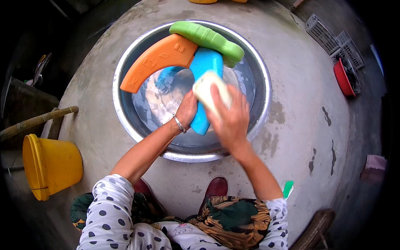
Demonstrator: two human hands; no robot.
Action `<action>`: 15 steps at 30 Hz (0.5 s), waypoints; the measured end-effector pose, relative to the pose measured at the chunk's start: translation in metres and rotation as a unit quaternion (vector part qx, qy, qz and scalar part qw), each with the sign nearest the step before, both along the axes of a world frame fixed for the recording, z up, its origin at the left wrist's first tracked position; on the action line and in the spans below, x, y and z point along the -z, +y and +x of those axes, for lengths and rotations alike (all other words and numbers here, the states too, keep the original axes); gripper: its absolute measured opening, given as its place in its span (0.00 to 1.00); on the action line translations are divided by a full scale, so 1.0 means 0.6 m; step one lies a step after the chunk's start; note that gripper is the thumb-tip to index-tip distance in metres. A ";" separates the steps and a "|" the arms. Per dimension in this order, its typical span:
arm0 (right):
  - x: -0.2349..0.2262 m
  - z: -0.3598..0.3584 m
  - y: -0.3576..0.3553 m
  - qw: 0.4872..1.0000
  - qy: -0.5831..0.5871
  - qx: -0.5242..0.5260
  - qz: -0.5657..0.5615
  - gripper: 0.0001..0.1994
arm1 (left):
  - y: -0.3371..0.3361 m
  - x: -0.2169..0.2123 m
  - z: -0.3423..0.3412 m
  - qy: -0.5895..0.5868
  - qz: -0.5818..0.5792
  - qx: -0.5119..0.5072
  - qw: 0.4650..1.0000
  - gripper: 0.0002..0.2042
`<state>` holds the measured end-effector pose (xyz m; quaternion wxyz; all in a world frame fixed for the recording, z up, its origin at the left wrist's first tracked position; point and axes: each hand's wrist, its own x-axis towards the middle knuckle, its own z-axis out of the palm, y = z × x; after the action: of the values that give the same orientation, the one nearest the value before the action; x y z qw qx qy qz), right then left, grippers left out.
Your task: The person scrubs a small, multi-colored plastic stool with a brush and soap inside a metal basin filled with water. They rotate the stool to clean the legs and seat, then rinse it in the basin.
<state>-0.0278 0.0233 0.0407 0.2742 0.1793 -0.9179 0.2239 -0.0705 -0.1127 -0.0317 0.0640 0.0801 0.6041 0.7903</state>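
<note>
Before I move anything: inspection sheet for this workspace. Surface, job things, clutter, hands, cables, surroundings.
Surface: grey concrete floor, dark damp-looking patches right of the round silver metal basin.
Job's things: blue plastic piece over the basin's water; curved orange plastic piece and long green plastic piece overlap it or adjoin it; cannot tell whether joined.
Clutter: yellow plastic bucket at left, brown bamboo pole above it in view.
Hands: left hand grips the blue piece; right hand, blurred, holds a cream-coloured block over it.
Cables: nothing seen.
Surroundings: grey slatted crates and red rounded container, far right.
</note>
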 end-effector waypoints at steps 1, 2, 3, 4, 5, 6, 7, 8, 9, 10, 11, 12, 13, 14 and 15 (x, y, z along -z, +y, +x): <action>-0.017 -0.030 0.004 0.999 0.000 0.018 0.031 0.30 | 0.013 -0.014 0.002 -0.087 0.062 0.002 0.994 0.22; -0.037 -0.054 0.006 0.997 0.003 0.033 0.065 0.29 | 0.011 -0.013 -0.005 -0.121 0.064 0.026 0.990 0.23; -0.050 -0.063 0.004 0.995 -0.006 0.036 0.095 0.31 | 0.014 -0.012 -0.005 -0.137 0.076 0.013 0.988 0.22; -0.057 -0.053 0.001 0.990 -0.024 0.025 0.137 0.31 | 0.018 -0.011 -0.002 -0.154 0.087 0.001 0.984 0.21; -0.059 -0.032 -0.009 0.983 -0.040 0.009 0.177 0.32 | 0.018 -0.010 0.004 -0.115 0.108 -0.019 0.987 0.21; -0.062 -0.007 -0.018 0.974 -0.055 -0.008 0.221 0.32 | 0.018 -0.001 0.009 -0.076 0.131 -0.039 0.988 0.21; -0.071 0.024 -0.028 0.969 -0.071 -0.015 0.238 0.33 | 0.005 0.029 0.002 -0.206 0.301 0.057 0.929 0.22; -0.073 0.019 -0.023 0.969 -0.065 -0.015 0.237 0.32 | 0.003 0.049 -0.017 -0.305 0.412 0.152 0.845 0.23; -0.065 0.015 -0.008 0.970 -0.067 -0.014 0.234 0.32 | 0.016 0.029 -0.008 -0.249 0.327 0.083 0.908 0.22; -0.062 0.010 0.006 0.971 -0.068 -0.012 0.231 0.31 | 0.036 0.007 -0.001 -0.191 0.235 0.011 0.953 0.22; -0.066 -0.017 0.006 0.971 -0.043 0.007 0.235 0.31 | 0.046 0.047 -0.003 -0.069 0.116 -0.045 0.990 0.23; -0.071 -0.044 0.007 0.971 -0.036 0.030 0.235 0.30 | 0.048 0.014 -0.005 -0.152 0.191 -0.023 0.970 0.23; -0.065 -0.062 0.012 0.975 -0.032 0.026 0.218 0.30 | 0.044 0.005 -0.005 -0.192 0.198 0.004 0.961 0.23; -0.057 -0.076 0.009 0.980 -0.022 0.020 0.197 0.30 | 0.034 0.000 -0.009 -0.227 0.202 0.027 0.952 0.23; -0.053 -0.066 0.007 0.981 -0.032 0.006 0.191 0.30 | 0.032 -0.002 -0.006 -0.196 0.200 0.012 0.960 0.24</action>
<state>-0.0673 0.0273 0.0725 0.2069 0.2152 -0.9532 0.0485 -0.0741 -0.0933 -0.0306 0.1731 -0.0586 0.4082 0.8944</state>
